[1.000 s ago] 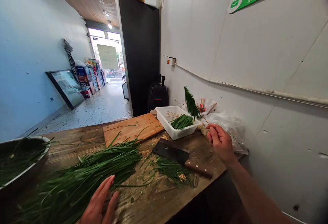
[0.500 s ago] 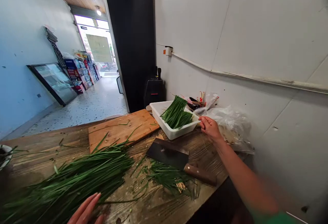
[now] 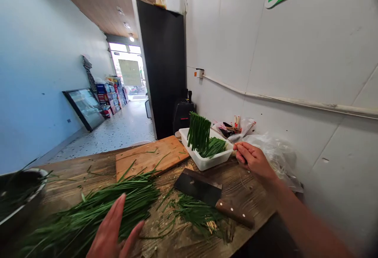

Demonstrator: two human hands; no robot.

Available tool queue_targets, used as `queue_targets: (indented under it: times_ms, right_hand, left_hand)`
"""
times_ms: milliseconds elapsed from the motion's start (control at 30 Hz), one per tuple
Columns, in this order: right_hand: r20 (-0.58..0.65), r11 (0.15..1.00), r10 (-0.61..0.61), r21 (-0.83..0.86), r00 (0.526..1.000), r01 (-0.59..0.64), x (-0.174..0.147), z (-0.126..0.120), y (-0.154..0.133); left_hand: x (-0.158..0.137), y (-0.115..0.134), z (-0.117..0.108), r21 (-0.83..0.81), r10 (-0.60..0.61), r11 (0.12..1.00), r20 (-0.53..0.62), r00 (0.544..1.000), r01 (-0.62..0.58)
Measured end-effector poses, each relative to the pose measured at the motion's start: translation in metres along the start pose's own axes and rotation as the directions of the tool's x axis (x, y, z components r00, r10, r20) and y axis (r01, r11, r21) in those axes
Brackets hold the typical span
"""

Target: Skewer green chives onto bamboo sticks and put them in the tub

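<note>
My right hand (image 3: 250, 159) is closed in a pinch on the end of a thin skewer at the right of the white tray. Cut garlic chives (image 3: 199, 134) are threaded in a row on that skewer and hang over the tray. More cut chives (image 3: 217, 147) lie inside the white plastic tray (image 3: 203, 164). My left hand (image 3: 110, 230) is open, fingers apart, at the pile of long chives (image 3: 130, 195) on the table; I cannot tell whether it touches them. A cleaver (image 3: 197, 187) lies between my hands, beside short chives (image 3: 196, 211) with bare skewer ends poking out.
A wooden cutting board (image 3: 150, 155) lies behind the long chives. At the left edge stands a bowl (image 3: 41, 175) with dark greens. Clear plastic bags (image 3: 271, 152) sit against the wall, near a bundle of sticks (image 3: 230, 128). The wooden table (image 3: 177, 242) ends at front right.
My view has tilted upward and turned somewhat left. The skewered chives now hang more upright over the tray. My left hand has come further into view with its fingers spread.
</note>
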State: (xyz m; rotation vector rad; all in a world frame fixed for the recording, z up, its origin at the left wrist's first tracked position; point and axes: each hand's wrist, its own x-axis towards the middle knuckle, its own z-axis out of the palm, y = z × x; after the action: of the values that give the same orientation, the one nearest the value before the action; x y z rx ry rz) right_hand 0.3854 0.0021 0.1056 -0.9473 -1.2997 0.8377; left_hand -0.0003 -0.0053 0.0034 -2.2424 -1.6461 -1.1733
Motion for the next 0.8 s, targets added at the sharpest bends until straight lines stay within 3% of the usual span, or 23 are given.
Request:
queue_targets:
  times_ms: [100, 167, 233, 300, 400, 500, 567, 667, 800]
  right_hand:
    - [0.107, 0.998, 0.055, 0.019, 0.993, -0.057, -0.014, 0.017, -0.013]
    - [0.184, 0.996, 0.081, 0.008, 0.98, -0.083, -0.021, 0.027, -0.018]
    - [0.255, 0.996, 0.088, -0.027, 0.963, -0.084, -0.028, 0.037, -0.021]
    - [0.318, 0.995, 0.091, -0.058, 0.944, -0.077, -0.034, 0.048, -0.024]
    - [0.389, 0.993, 0.103, -0.085, 0.915, -0.076, -0.04, 0.062, -0.028]
    - [0.419, 0.992, 0.11, -0.109, 0.901, -0.07, -0.04, 0.071, -0.03]
    - [0.421, 0.99, 0.116, -0.127, 0.899, -0.069, -0.037, 0.073, -0.031]
    - [0.405, 0.988, 0.135, -0.128, 0.904, -0.09, -0.034, 0.07, -0.034]
    - [0.359, 0.983, 0.142, -0.164, 0.922, -0.087, -0.035, 0.059, -0.037]
  left_hand:
    - [0.056, 0.032, -0.024, -0.185, -0.131, 0.973, 0.061, 0.989, 0.141]
    - [0.088, 0.049, -0.042, -0.409, -0.146, 0.894, 0.12, 0.982, 0.183]
    - [0.105, 0.062, -0.057, -0.637, -0.056, 0.742, 0.252, 0.966, 0.21]
    - [0.104, 0.072, -0.067, -0.758, 0.071, 0.576, 0.42, 0.905, 0.307]
    - [0.084, 0.082, -0.073, -0.779, 0.112, 0.338, 0.591, 0.799, 0.528]
    - [0.063, 0.087, -0.069, -0.776, 0.217, 0.067, 0.625, 0.75, 0.627]
    - [0.054, 0.087, -0.064, -0.737, 0.289, -0.068, 0.631, 0.72, 0.672]
    - [0.045, 0.086, -0.055, -0.681, 0.322, -0.174, 0.643, 0.695, 0.711]
    - [0.039, 0.089, -0.05, -0.608, 0.341, -0.213, 0.687, 0.642, 0.765]
